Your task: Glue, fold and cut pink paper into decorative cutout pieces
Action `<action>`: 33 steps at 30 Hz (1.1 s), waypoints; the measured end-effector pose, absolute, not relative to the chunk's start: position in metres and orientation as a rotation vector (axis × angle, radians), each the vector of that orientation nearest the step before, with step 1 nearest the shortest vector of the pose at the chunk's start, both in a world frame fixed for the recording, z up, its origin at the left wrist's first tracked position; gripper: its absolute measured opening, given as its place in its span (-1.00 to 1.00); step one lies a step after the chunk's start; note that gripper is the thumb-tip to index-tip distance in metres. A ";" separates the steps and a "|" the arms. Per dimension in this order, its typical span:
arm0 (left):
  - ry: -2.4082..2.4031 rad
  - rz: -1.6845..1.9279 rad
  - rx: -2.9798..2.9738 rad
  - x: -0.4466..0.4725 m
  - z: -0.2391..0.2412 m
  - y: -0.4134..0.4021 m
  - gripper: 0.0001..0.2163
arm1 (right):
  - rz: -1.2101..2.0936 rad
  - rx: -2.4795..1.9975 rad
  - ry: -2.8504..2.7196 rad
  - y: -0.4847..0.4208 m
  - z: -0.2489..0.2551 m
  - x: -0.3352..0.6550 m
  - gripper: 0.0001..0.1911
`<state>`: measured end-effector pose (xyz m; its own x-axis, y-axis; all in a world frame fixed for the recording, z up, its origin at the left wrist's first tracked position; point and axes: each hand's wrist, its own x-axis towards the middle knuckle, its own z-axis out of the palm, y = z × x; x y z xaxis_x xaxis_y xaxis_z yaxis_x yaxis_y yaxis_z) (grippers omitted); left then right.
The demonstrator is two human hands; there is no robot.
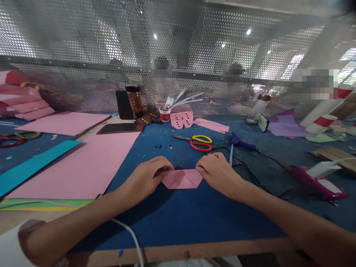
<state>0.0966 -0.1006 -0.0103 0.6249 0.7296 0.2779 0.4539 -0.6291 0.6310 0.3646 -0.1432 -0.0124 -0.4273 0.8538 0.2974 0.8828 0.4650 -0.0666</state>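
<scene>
A folded piece of pink paper (183, 179) with crease lines and slanted lower corners lies before me on the blue table top. My left hand (151, 174) pinches its upper left corner between thumb and fingers. At the upper right corner, my right hand (215, 170) grips the same paper with bent fingers. Just beyond the hands are scissors (198, 142) with one yellow and one red handle. A blue glue gun (241, 142) with a glue stick rests behind my right hand. Farther back stands a pink paper cutout with black dots (182, 119).
Large pink sheets (83, 163) and a teal strip (36, 163) cover the left side. A paper cup of glue sticks (165, 115) and a dark bottle (135, 102) stand by the perforated metal screen (111, 74). Cables run to a magenta power strip (319, 181) at right.
</scene>
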 end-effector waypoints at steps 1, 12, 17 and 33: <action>0.900 0.731 2.360 0.097 -0.011 -0.101 -0.80 | -0.135 -1.494 -2.424 -0.143 -0.012 0.365 -0.75; 0.810 0.792 2.497 0.099 -0.014 -0.099 -0.85 | -0.022 -1.404 -2.392 -0.143 -0.012 0.361 -0.80; 0.691 0.782 2.643 0.102 -0.014 -0.111 -0.88 | -0.033 -1.451 -2.396 -0.143 -0.013 0.362 -0.83; 0.739 0.518 2.714 0.112 -0.020 -0.117 -0.88 | 0.025 -1.489 -2.375 -0.145 -0.011 0.359 -0.87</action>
